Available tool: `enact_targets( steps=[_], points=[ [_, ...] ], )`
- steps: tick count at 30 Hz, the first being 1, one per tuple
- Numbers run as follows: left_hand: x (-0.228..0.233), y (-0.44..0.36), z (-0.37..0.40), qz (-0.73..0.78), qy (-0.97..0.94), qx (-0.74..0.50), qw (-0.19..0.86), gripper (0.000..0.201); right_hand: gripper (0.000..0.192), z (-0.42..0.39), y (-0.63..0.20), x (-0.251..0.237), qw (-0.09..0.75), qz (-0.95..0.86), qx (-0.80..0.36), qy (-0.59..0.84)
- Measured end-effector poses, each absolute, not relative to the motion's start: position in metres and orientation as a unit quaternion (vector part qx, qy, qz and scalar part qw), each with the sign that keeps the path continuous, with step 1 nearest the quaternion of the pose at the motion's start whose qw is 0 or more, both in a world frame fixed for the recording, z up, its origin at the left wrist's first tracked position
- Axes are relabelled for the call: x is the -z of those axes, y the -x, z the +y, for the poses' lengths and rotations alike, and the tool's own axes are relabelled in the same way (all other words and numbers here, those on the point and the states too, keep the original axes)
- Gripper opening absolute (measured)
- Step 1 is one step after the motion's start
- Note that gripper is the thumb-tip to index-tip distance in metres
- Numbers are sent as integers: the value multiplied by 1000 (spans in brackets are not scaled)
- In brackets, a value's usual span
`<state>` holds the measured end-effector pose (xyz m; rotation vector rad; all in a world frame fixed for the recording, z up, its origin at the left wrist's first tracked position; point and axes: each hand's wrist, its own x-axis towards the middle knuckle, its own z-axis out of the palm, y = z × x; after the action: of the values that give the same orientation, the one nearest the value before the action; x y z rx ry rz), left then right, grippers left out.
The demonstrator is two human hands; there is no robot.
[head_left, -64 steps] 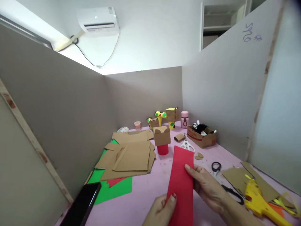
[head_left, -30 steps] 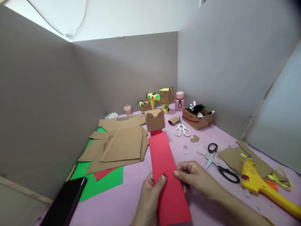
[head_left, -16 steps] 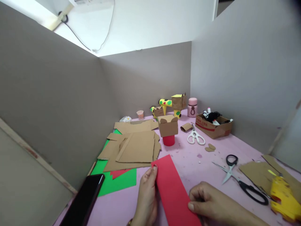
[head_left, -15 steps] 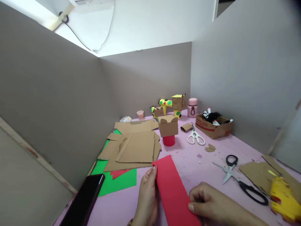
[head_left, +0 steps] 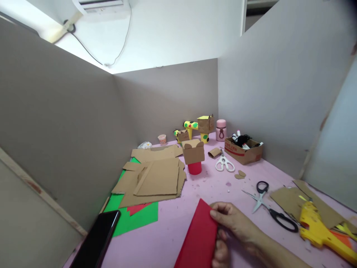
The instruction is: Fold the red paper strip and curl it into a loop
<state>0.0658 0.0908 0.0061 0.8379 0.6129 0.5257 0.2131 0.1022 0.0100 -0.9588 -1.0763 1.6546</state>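
While the right hand [head_left: 233, 222] pinches the red card [head_left: 196, 238] — lying left of that grip — the left hand [head_left: 221, 254] sits below, its hold hidden. Uneven finger pressure could crease the card.

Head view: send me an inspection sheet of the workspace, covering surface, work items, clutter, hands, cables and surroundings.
Surface: pink tabletop, stained in places.
Work items: red sheet in hand; box-headed figure on a red base stands beyond.
Clutter: cardboard pieces and phone at left; open black-handled scissors and yellow glue gun at right.
Hands: right hand pinches the sheet's right edge; left hand mostly hidden, grip unclear.
Cables: wall cables below the air conditioner.
Surroundings: grey panels on three sides.
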Motion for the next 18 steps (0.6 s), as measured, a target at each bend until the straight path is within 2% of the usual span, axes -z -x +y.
enact_targets(
  steps=[2, 3, 4, 6, 8, 11, 12, 16, 17, 18],
  points=[
    [-20, -57, 87, 278, -371, -206, 862, 54, 40, 108, -222, -10, 474, -438, -647, 406],
    [-27, -52, 84, 274, -346, -229, 868, 61, 38, 112, -228, -9, 480, -442, -634, 416],
    [-31, -46, 81, 279, -328, -272, 861, 62, 36, 116, -235, -8, 481, -446, -622, 427],
    [-32, -37, 74, 302, -344, -315, 831, 49, 30, 122, -245, -5, 474, -455, -608, 445],
    [-22, -32, 69, 342, -399, -290, 799, 40, 25, 127, -249, -1, 465, -460, -601, 460],
    [-1, -34, 63, 391, -446, -325, 736, 48, 25, 131, -245, 5, 455, -467, -586, 481],
    [3, -35, 61, 422, -476, -352, 687, 52, 26, 133, -243, 5, 450, -471, -580, 489],
    [0, -45, 49, 508, -654, -457, 324, 56, 23, 139, -236, 0, 409, -499, -567, 512],
    [-3, -48, 43, 489, -692, -445, 289, 51, 22, 138, -236, -1, 395, -507, -567, 514],
    [-6, -51, 37, 461, -727, -411, 299, 42, 23, 136, -236, -2, 382, -515, -568, 516]
  ],
)
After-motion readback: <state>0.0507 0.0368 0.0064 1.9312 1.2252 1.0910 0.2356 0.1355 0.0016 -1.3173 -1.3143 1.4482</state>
